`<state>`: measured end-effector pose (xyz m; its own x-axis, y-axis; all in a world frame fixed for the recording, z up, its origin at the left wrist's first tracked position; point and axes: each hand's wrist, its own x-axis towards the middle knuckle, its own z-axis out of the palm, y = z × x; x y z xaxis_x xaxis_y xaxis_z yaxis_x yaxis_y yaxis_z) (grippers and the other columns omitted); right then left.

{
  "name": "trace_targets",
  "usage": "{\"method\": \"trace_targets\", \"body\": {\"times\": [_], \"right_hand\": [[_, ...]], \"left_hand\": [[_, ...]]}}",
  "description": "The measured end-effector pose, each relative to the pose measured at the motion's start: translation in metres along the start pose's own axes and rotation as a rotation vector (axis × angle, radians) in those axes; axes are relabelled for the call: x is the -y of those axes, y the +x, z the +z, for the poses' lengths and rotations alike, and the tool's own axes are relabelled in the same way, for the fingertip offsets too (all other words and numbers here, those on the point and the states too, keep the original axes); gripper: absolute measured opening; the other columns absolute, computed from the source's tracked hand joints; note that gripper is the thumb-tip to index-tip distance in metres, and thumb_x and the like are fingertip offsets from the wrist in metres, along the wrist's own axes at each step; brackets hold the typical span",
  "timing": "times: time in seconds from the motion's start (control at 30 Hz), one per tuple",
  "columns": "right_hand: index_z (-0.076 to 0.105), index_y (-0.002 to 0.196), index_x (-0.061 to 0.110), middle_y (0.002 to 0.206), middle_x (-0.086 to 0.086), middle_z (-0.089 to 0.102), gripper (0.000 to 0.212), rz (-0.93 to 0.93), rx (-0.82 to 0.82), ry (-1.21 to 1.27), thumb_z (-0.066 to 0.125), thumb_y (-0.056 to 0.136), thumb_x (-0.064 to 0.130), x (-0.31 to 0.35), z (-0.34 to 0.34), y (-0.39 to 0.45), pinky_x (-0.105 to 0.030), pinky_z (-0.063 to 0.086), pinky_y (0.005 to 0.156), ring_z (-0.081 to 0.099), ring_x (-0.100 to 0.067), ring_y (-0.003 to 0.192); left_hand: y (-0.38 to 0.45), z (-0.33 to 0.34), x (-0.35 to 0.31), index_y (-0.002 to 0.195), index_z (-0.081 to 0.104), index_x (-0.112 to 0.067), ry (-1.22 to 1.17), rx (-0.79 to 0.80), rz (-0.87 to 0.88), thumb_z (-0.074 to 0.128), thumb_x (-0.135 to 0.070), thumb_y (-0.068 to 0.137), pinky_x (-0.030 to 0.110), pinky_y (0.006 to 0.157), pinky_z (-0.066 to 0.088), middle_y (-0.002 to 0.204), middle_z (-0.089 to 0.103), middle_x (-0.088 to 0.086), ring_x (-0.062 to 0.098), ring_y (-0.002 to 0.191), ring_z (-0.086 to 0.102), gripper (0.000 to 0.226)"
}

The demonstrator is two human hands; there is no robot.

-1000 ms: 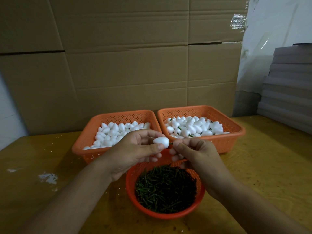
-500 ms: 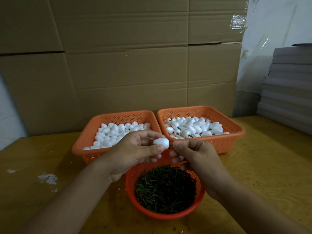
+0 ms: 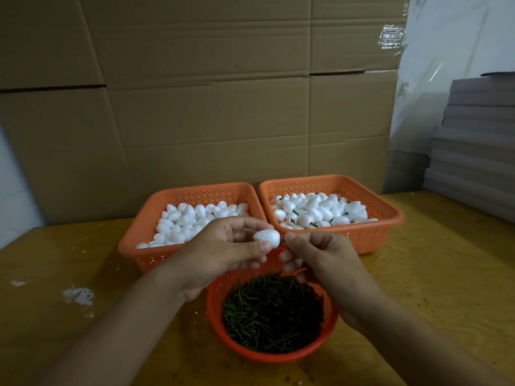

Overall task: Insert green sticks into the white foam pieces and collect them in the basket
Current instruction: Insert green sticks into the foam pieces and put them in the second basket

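two hands (image 3: pixel 223 254) (image 3: pixel 320 254), one foam egg (image 3: pixel 266 238), three baskets (image 3: pixel 145 240) (image 3: pixel 390 218) (image 3: pixel 278 355).

Right hand (image 3: pixel 315 253) now nearer foam piece (image 3: pixel 266 237)

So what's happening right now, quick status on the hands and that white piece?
Left hand pinching white foam piece. Right hand pressing green stick into its end. Nothing in the way.

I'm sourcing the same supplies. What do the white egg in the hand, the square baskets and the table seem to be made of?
White egg: likely foam, matte with a faintly grainy surface.
Square baskets: orange plastic by the look, with moulded rims and perforated walls.
Table: probably wood or plywood, with visible grain under a yellowish, slightly shiny coat and white scuffs at the left.
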<state>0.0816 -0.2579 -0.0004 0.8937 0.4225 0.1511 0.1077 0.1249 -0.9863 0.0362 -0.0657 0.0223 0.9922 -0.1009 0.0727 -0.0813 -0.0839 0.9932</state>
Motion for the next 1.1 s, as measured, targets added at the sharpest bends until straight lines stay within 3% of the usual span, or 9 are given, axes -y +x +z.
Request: {"method": "trace_targets", "body": {"times": [1.1], "right_hand": [[0.074, 0.070, 0.016, 0.074, -0.006, 0.073, 0.029, -0.020, 0.025, -0.020, 0.062, 0.096, 0.021, 0.0019, 0.0033, -0.0026, -0.019, 0.047, 0.051, 0.065, -0.010, 0.061]], "left_hand": [[-0.0013, 0.0033, -0.0015, 0.102, 0.078, -0.027, -0.016, -0.003, -0.012, 0.079, -0.020, 0.076, 0.022, 0.075, 0.057, 0.097, 0.076, 0.004, 0.012, 0.084, 0.071, 0.027]]}}
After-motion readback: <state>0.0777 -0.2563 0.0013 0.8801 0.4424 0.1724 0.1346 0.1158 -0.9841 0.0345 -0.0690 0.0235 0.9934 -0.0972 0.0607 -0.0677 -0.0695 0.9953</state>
